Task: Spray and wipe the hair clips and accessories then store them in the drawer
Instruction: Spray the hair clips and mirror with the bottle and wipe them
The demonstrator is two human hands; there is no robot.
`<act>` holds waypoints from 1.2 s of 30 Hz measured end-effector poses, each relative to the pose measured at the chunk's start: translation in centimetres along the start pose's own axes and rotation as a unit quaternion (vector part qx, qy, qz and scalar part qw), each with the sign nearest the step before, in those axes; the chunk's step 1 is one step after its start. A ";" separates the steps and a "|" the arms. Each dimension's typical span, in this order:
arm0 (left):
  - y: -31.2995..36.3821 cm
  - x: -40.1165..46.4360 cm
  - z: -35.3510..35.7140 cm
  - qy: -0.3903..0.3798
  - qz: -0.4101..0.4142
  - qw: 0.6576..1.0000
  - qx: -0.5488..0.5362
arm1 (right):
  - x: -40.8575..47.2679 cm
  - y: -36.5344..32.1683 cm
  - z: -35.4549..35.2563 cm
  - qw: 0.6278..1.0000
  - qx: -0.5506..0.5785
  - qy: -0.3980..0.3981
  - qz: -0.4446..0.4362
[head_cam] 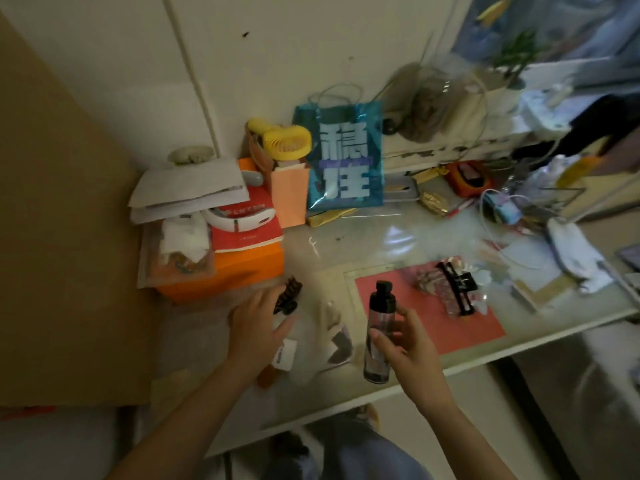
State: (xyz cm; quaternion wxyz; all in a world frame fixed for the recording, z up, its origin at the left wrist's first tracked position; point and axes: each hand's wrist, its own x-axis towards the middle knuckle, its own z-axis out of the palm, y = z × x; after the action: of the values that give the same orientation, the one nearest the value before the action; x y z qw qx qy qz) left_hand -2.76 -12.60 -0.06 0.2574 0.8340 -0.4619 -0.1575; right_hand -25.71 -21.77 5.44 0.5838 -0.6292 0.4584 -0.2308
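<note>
While the right hand (pixel 408 344) wraps its grip around the upright spray bottle (pixel 379 332) above the bench (pixel 311 403), the left hand (pixel 258 327) pinches a dark claw clip (pixel 286 295) out front, apparently presenting it for spraying.

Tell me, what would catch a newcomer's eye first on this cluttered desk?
Probably the shiny blue gift bag with big pale characters, standing at the back against the wall, beside a yellow handheld fan. Nearer, the right hand holds a clear spray bottle with a black cap, and the left hand grips a dark claw clip. More clips lie on a pink sheet.
</note>
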 end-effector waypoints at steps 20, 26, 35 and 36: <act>28.7 6.4 19.0 -0.062 0.079 0.991 0.092 | 2.4 4.1 -32.0 0.997 -0.047 0.057 -0.013; 31.7 7.4 22.8 -0.084 0.063 0.987 0.120 | 4.2 5.7 -36.3 0.998 -0.052 0.033 0.012; 31.5 11.0 25.3 -0.101 -0.023 0.991 0.090 | 6.9 5.5 -37.0 0.999 -0.025 0.012 0.028; 31.3 11.2 25.6 -0.104 -0.039 0.991 0.075 | 7.4 5.4 -36.8 0.999 -0.023 0.007 0.029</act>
State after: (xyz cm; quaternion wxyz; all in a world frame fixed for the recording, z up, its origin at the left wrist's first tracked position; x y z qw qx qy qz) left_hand -31.30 -43.16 -3.30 0.1381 0.8474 -0.4639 -0.2180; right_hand -54.31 -46.72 6.35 0.5721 -0.6277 0.4855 -0.2073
